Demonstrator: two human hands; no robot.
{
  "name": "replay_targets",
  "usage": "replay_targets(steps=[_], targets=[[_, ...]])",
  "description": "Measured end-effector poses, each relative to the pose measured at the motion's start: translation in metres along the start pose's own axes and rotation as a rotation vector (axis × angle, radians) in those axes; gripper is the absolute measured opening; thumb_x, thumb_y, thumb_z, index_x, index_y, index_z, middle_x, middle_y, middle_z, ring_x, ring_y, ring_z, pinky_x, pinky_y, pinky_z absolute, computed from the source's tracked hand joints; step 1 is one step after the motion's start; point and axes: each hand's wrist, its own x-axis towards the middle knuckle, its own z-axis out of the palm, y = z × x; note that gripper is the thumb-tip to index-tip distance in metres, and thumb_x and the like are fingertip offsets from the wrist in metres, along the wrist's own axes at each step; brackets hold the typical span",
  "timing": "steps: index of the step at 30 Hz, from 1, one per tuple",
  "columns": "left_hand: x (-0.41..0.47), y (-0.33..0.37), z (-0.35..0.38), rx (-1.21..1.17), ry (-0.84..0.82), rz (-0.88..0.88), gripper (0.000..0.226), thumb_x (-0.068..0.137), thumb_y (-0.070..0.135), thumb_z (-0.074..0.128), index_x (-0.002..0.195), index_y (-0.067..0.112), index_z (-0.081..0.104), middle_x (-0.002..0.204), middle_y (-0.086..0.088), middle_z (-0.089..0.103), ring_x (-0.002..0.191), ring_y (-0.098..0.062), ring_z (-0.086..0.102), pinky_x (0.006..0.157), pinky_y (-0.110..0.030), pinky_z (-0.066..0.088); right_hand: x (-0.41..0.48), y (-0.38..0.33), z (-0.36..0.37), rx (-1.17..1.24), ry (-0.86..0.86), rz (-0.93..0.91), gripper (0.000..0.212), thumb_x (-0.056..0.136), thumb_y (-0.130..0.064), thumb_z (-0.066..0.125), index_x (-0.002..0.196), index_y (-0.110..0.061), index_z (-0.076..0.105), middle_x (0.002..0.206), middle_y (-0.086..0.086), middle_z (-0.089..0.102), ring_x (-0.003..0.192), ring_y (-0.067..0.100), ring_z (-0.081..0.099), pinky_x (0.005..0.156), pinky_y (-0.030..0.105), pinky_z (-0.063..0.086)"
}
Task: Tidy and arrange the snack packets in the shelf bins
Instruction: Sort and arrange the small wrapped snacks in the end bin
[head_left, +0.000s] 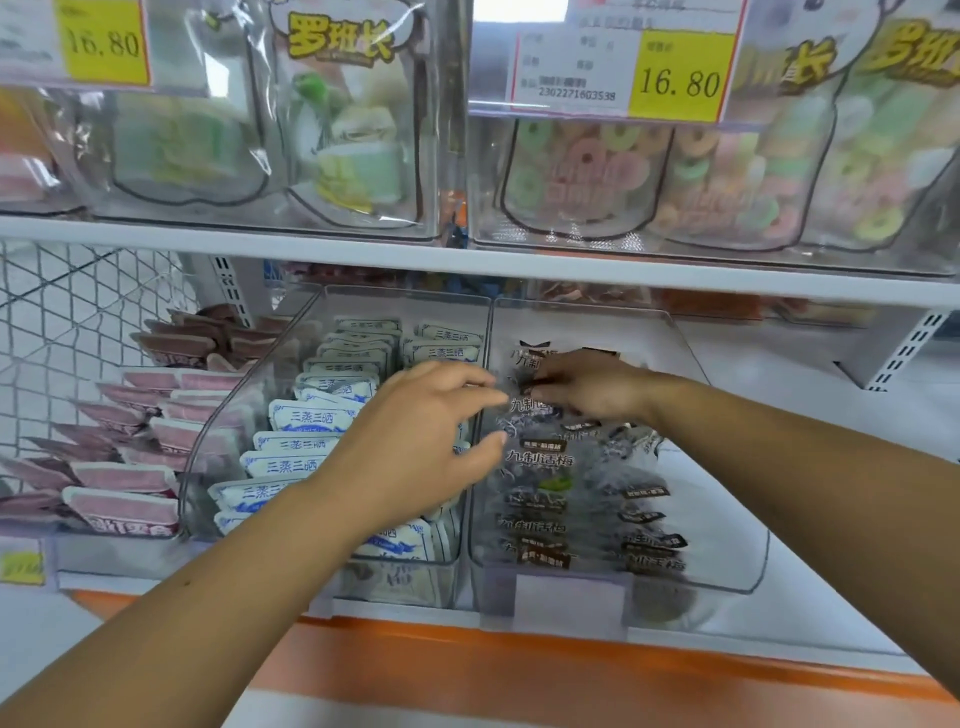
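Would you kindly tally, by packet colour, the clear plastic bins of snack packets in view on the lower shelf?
Clear plastic bin of pink packets: 1
Clear plastic bin of white-and-blue packets: 1
Clear plastic bin of dark-printed transparent packets: 1
Total: 3

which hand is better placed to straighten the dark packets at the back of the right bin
Likely right: the right hand is in the right bin, pinching a dark packet at its back; the left hand hovers over the divider.
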Motion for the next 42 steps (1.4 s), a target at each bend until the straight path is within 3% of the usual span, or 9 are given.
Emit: replay_targets(steps=[5,8,11,17,25,32,37,40,42], targets=[[0.01,0.018,-0.009,0.099,-0.049,0.095,0.052,0.088,0.056,0.054,0.136,0.036,0.051,0.139,0.017,0.047,0.129,-0.005,0.035,0.111,-0.027,0.022,-0.026,-0.006,-0.032,-0.142,-0.126,-0.075,0.052,0.094,-0.051,0.052,0.141,-0.031,0.043,0.141,-0.006,0.047,0.127,0.016,0.046,0.103,0.033,0.038],[0.026,0.037,-0.004,0.145,-0.196,0.132,0.054,0.088,0.055,0.056,0.139,0.037,0.046,0.14,0.018,0.046,0.129,-0.006,0.038,0.111,-0.028,0.027,-0.048,0.002,-0.059,-0.225,-0.184,-0.056,0.027,0.091,-0.027,0.062,0.117,-0.029,0.061,0.122,-0.009,0.061,0.107,0.01,0.056,0.085,0.024,0.041],[0.042,0.046,0.008,0.295,-0.317,0.138,0.039,0.088,0.047,0.062,0.125,0.035,0.058,0.122,0.008,0.059,0.113,-0.019,0.055,0.094,-0.036,0.045,-0.051,0.01,-0.042,-0.263,-0.324,-0.017,0.044,0.084,-0.02,0.072,0.125,-0.027,0.059,0.123,-0.011,0.06,0.108,0.008,0.056,0.087,0.024,0.04],[0.052,0.038,0.011,0.348,-0.37,0.06,0.019,0.091,0.039,0.061,0.104,0.026,0.065,0.097,0.001,0.065,0.093,-0.024,0.061,0.072,-0.031,0.048,-0.026,0.013,-0.022,-0.132,-0.033,-0.142,0.031,0.097,-0.026,0.055,0.128,-0.024,0.06,0.116,-0.006,0.062,0.081,0.003,0.058,0.067,0.02,0.043],[0.062,0.042,0.015,0.49,-0.337,0.059,0.013,0.09,0.025,0.064,0.102,0.028,0.067,0.089,0.003,0.066,0.092,-0.022,0.063,0.067,-0.03,0.046,-0.033,0.003,-0.035,-0.24,-0.253,-0.145,0.043,0.098,-0.039,0.049,0.14,-0.03,0.047,0.143,-0.008,0.045,0.129,0.016,0.044,0.109,0.035,0.033],[0.079,0.045,0.025,0.618,-0.355,0.126,0.022,0.084,0.009,0.063,0.099,0.024,0.068,0.081,0.004,0.062,0.073,-0.019,0.058,0.057,-0.025,0.034,-0.065,0.013,-0.049,-0.548,-0.451,0.013,0.06,0.085,-0.015,0.07,0.138,-0.033,0.048,0.137,-0.004,0.053,0.119,0.018,0.052,0.098,0.033,0.041],[0.065,0.042,0.025,0.34,-0.256,0.148,0.055,0.076,0.015,0.076,0.123,0.029,0.05,0.114,0.003,0.056,0.104,-0.019,0.054,0.082,-0.035,0.051,-0.054,0.023,-0.041,-0.546,-0.289,0.001,0.027,0.096,-0.028,0.055,0.119,-0.015,0.062,0.1,0.0,0.065,0.092,0.018,0.061,0.081,0.033,0.05],[0.059,0.046,0.025,0.422,-0.005,0.308,0.064,0.065,0.005,0.079,0.12,0.022,0.051,0.11,-0.005,0.053,0.099,-0.025,0.052,0.08,-0.041,0.051,-0.049,0.025,-0.047,-0.581,-0.303,0.02,0.024,0.097,-0.032,0.054,0.1,-0.01,0.061,0.079,-0.005,0.059,0.075,0.013,0.056,0.061,0.024,0.04],[0.061,0.053,0.024,0.299,-0.046,0.256,0.062,0.072,0.005,0.075,0.124,0.025,0.046,0.112,-0.002,0.051,0.095,-0.023,0.055,0.076,-0.041,0.053,-0.046,0.025,-0.045,-0.624,-0.304,0.009,0.017,0.096,-0.032,0.054,0.092,-0.015,0.056,0.077,-0.004,0.056,0.07,0.014,0.052,0.059,0.026,0.039]])
